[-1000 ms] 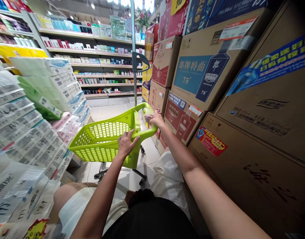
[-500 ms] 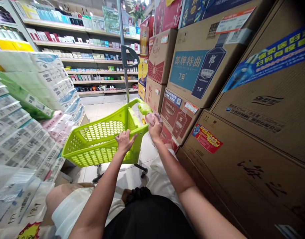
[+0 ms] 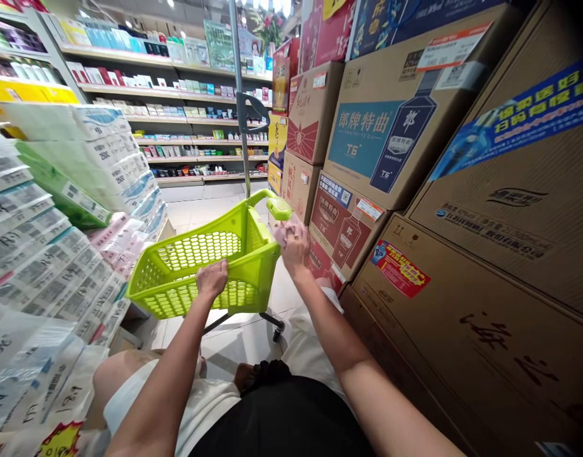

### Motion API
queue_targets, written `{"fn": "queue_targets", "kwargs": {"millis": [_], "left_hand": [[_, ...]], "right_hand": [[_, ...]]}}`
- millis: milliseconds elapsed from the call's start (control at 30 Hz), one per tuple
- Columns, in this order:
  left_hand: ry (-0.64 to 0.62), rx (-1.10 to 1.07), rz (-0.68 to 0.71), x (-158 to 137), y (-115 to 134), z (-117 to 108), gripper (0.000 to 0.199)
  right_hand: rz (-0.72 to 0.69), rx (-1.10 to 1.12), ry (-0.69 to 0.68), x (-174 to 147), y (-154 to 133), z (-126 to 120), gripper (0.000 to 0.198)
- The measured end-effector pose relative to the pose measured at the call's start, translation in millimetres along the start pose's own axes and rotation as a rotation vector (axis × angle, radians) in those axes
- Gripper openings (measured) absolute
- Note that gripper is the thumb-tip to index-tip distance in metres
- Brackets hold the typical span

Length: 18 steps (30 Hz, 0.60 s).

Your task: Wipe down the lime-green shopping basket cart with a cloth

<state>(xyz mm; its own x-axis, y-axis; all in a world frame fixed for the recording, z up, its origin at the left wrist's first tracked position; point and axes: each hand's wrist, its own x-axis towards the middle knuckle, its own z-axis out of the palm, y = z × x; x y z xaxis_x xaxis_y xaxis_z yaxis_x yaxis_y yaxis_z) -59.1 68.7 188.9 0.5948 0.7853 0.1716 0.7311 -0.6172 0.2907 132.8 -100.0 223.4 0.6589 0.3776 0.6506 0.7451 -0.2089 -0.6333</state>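
A lime-green shopping cart [image 3: 253, 279] with a perforated basket stands in front of me, turned sideways. My left hand [image 3: 212, 278] is closed over the near rim of the basket. At the cart's handle end, my right hand [image 3: 295, 246] grips a crumpled pinkish cloth [image 3: 286, 230], which lies against the corner by the handle. A grey pole [image 3: 240, 76] with a dark loop-shaped grip [image 3: 253, 113] rises behind the handle. No goods show in the visible part of the basket.
Stacked cardboard cartons [image 3: 367, 139] rise close on my right. Wrapped tissue packs [image 3: 48, 254] are piled on the left. Shelves of small boxes and bottles [image 3: 186, 117] line the back, beyond a tiled floor [image 3: 191, 206]. A caster wheel [image 3: 278, 330] shows beneath the cart.
My left hand has slid leftward along the near rim and its fingers have curled over it. My right hand and the cloth have shifted slightly down at the handle corner.
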Motion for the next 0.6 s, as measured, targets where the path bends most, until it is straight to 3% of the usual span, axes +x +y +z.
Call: {"fn": "queue_targets", "kwargs": {"millis": [133,200,300,400,600], "left_hand": [[0.013,0.004,0.002,-2.2,-2.1,6.2,0.059],[0.009,-0.021,0.039,-5.2,-1.5,6.7,0.057],[0.009,-0.065,0.063,-9.4,0.0,7.5,0.054],[0.039,-0.081,0.056,-11.0,4.7,10.8,0.052],[0.006,-0.047,0.023,-9.6,18.6,14.6,0.052]], "right_hand": [[-0.188,0.024,-0.249,-21.3,-14.1,19.2,0.032],[-0.255,0.018,-0.306,-20.4,-12.3,19.2,0.032],[-0.144,-0.024,-0.134,-8.8,-1.4,15.9,0.036],[0.009,-0.001,0.070,-16.3,7.7,31.7,0.045],[0.144,0.013,0.184,-106.6,17.0,104.7,0.053]]}}
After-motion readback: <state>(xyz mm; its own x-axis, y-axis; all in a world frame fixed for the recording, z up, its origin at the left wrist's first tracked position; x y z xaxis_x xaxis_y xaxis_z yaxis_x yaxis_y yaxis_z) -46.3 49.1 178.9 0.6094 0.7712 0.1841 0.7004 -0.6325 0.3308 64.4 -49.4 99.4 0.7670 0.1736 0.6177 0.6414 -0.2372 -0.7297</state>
